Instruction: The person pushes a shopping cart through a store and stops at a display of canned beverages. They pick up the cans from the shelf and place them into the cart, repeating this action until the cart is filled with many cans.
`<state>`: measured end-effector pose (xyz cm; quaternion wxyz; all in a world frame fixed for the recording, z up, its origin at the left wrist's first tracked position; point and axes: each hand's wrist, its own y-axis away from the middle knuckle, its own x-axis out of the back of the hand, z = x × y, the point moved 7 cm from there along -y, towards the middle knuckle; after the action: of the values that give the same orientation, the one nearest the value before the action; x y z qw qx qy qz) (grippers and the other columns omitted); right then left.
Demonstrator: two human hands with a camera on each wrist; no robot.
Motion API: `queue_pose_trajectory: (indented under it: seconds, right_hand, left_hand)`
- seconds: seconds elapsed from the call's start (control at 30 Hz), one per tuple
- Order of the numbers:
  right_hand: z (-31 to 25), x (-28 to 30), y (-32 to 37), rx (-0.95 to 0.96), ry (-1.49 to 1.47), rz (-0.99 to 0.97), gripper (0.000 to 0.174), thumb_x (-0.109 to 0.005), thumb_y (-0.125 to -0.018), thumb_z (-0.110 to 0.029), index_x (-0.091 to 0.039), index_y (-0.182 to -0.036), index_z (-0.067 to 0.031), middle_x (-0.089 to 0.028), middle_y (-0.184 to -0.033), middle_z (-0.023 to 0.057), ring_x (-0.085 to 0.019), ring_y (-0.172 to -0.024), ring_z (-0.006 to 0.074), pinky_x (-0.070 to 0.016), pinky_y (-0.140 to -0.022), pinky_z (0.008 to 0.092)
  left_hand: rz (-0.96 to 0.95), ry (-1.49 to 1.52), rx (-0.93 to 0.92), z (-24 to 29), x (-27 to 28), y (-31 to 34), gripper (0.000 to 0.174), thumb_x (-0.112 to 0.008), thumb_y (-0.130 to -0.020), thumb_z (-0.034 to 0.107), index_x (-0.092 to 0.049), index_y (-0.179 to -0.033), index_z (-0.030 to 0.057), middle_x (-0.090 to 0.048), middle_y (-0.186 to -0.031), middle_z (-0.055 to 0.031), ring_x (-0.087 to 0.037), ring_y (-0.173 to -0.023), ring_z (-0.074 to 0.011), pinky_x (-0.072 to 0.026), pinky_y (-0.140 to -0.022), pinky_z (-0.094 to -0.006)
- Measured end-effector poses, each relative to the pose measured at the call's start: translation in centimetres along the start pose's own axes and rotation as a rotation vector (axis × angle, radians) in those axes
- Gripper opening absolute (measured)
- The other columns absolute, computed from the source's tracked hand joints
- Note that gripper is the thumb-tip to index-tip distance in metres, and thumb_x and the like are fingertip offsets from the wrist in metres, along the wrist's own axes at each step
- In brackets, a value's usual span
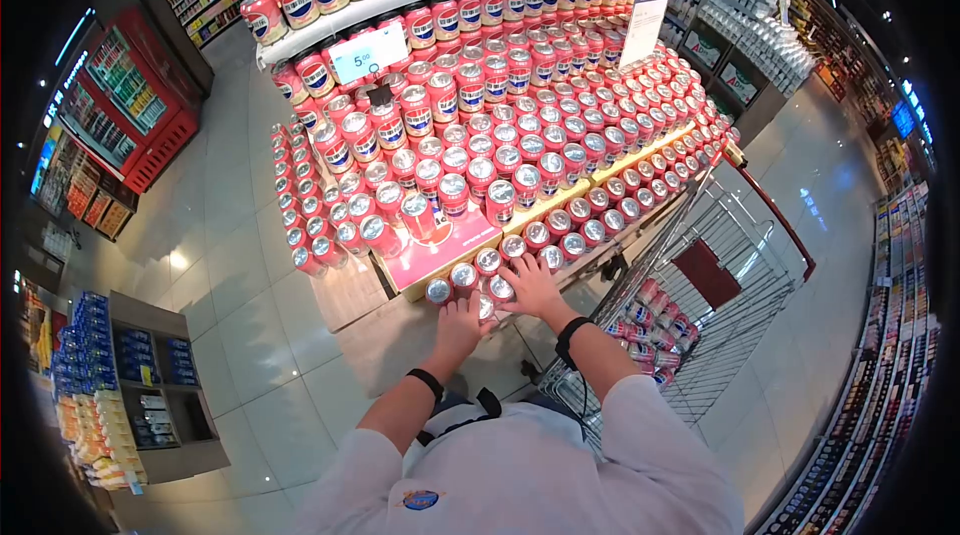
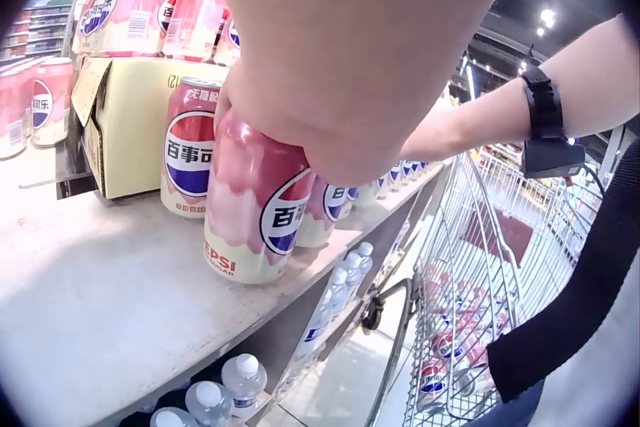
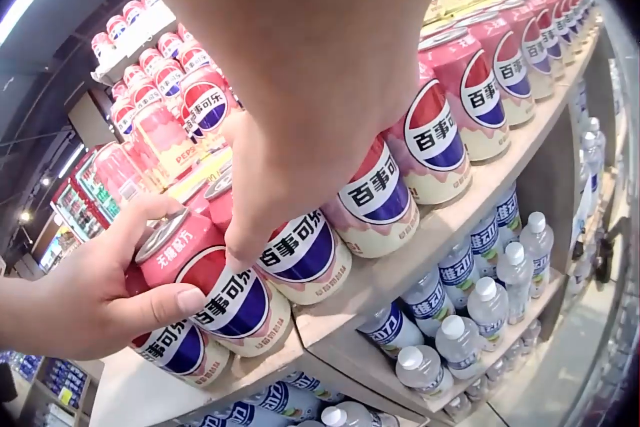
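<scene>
At the front corner of the display, my left hand (image 1: pixel 460 328) grips a pink soda can (image 2: pixel 250 207). In the right wrist view, its thumb lies across the can's front and its fingers reach over the top. Close beside it, my right hand (image 1: pixel 533 290) has fingers and thumb about another pink can (image 1: pixel 500 287). The right thumb hangs down next to the left hand's can in the right wrist view; the right fingers are hidden there. More cans (image 3: pixel 435 137) stand in a row along the shelf edge, labels outward.
Tiers of pink cans (image 1: pixel 530 150) rise behind a pink-topped carton (image 1: pixel 440 250). A shopping cart (image 1: pixel 745 280) with several cans inside stands at the right. Bottles (image 3: pixel 460 342) fill the lower shelf. A price sign (image 1: pixel 368 53) rises among the cans.
</scene>
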<state>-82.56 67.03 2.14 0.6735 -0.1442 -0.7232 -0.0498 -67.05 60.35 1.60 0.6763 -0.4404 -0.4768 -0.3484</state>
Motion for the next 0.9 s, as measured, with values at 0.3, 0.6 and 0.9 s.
queue_pose_trajectory:
  seconds: [0.3,0.6,0.9]
  right_hand:
    - [-1.8,-0.9,0.2,0.062,0.053,0.035,0.084,-0.076,-0.070,-0.065,-0.052,-0.138,-0.0206,-0.056,-0.122,0.0094,-0.050,-0.120,0.0321,-0.0455,-0.089,0.0540]
    - [-1.6,-1.7,-0.6,0.011,-0.033,-0.091,0.077,-0.074,-0.069,-0.070,-0.059,-0.121,-0.0154,-0.065,-0.113,0.0059,-0.056,-0.116,0.0312,-0.0496,-0.085,0.0539]
    - [-1.0,-2.2,-1.0,-0.046,-0.070,-0.115,0.078,-0.077,-0.068,-0.069,-0.058,-0.112,-0.0080,-0.071,-0.103,0.0086,-0.061,-0.112,0.0314,-0.0521,-0.084,0.0499]
  left_hand:
    - [-0.189,0.039,0.031,-1.8,-0.3,1.6,0.079,-0.075,-0.081,0.052,-0.048,-0.137,0.0036,-0.066,-0.102,-0.0141,-0.065,-0.091,-0.0301,-0.0501,-0.078,-0.0441]
    - [-0.294,0.194,0.085,-3.9,3.3,5.9,0.075,-0.072,-0.086,0.052,-0.047,-0.135,0.0025,-0.066,-0.107,-0.0191,-0.067,-0.095,-0.0376,-0.0529,-0.079,-0.0472]
    - [-0.310,0.346,0.155,-5.7,3.9,7.3,0.076,-0.076,-0.083,0.051,-0.048,-0.135,0.0027,-0.066,-0.109,-0.0210,-0.066,-0.096,-0.0399,-0.0529,-0.082,-0.0484]
